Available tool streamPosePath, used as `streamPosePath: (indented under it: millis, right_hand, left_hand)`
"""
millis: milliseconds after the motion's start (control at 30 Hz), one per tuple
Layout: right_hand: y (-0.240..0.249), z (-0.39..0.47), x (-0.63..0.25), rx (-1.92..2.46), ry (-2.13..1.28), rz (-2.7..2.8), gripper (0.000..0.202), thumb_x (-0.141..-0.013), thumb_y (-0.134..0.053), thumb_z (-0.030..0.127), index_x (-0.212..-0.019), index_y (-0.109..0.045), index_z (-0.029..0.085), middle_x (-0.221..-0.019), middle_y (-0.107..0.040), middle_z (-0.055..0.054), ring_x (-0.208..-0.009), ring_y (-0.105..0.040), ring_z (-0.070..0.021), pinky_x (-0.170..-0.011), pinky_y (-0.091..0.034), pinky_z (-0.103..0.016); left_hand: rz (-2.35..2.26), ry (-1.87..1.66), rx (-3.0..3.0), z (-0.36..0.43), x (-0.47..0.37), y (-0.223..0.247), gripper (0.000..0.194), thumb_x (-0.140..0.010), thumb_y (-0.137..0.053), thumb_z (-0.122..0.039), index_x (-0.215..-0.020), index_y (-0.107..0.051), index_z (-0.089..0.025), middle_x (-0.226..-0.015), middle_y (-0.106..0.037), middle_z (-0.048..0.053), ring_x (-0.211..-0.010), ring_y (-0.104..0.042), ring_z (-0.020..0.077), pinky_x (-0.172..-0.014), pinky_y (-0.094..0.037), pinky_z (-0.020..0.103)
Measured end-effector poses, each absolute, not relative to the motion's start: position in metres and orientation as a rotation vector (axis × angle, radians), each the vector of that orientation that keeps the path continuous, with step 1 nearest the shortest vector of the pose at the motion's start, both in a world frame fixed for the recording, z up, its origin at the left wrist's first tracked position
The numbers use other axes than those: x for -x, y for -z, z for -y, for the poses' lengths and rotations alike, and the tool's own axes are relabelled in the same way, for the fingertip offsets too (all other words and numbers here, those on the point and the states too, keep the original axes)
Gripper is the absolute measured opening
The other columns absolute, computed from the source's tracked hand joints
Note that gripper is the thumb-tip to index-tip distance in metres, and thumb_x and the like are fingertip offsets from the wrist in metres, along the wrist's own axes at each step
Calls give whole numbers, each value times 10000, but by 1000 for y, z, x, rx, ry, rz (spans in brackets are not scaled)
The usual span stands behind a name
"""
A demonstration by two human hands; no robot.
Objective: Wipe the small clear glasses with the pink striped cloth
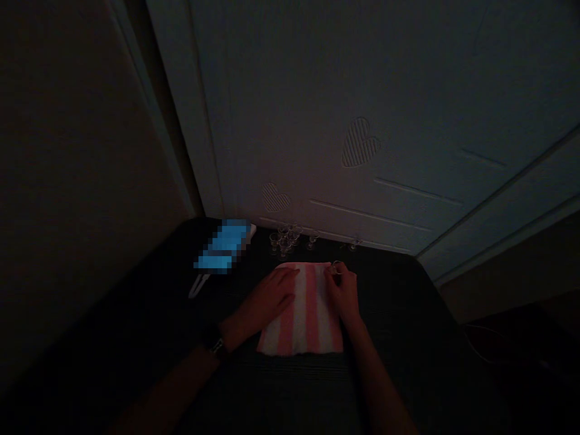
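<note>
A pink and white striped cloth (299,320) lies spread flat on the dark table. My left hand (276,294) rests on its left part with the fingers stretched out. At the cloth's upper right corner, my right hand (343,290) is closed around a small clear glass (336,267), whose rim shows above the fingers; the rest of it is hidden. Behind the cloth stands a cluster of several small stemmed glasses (285,238). One more glass (312,240) stands just right of the cluster, and another glass (354,244) is farther right near the wall.
A phone-like device (224,246) with a bright, blurred blue screen and a white strap (198,285) lies at the table's left back. Pale panels with embossed hearts (360,144) rise behind the dark table (394,338). The scene is very dim.
</note>
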State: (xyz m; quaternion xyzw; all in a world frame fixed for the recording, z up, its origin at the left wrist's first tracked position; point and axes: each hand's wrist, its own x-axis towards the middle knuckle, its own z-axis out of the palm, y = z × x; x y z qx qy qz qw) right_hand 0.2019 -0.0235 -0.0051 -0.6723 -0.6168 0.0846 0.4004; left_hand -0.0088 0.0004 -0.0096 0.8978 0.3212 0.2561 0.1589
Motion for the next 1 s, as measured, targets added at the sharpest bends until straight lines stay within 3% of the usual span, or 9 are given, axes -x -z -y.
streamPosePath:
  millis: [133, 267, 633, 1000]
  right_hand:
    - [6, 27, -188, 1620, -312, 1805, 127, -815, -481, 269, -853, -570, 186, -753, -613, -5, -770, -528, -161, -774, -341, -296]
    - [7, 28, -186, 1633, -344, 1932, 127, -827, -484, 266, -871, -570, 184, -684, -596, 15, -715, -533, -152, -787, -319, -310]
    - [4, 30, -189, 1588, -257, 1936, 88, -828, -462, 196, -869, -539, 184, -890, -590, -19, -859, -524, -158, -801, -292, -305]
    - [2, 34, -171, 1368, -513, 1997, 165, -811, -478, 186, -928, -593, 195, -901, -643, -21, -823, -573, -153, -813, -369, -292]
  left_hand:
    - [-890, -738, -2556, 1, 8, 5, 376, -864, -423, -198, -1239, -417, -209, -1303, -442, 53, -1236, -355, 184, -1062, -289, 378]
    - [-895, -758, -2522, 0, 8, 6, 374, -855, -431, -191, -1228, -424, -214, -1261, -472, 50, -1192, -401, 182, -1030, -335, 369]
    - [-884, -754, -2563, -2, 8, 10, 283, -853, -435, -163, -1112, -534, -217, -1168, -501, 52, -1138, -422, 202, -992, -382, 389]
    - [-953, -746, -2521, 0, 7, 3, 271, -864, -449, -203, -1131, -497, -201, -1136, -517, 54, -1092, -447, 189, -975, -386, 362]
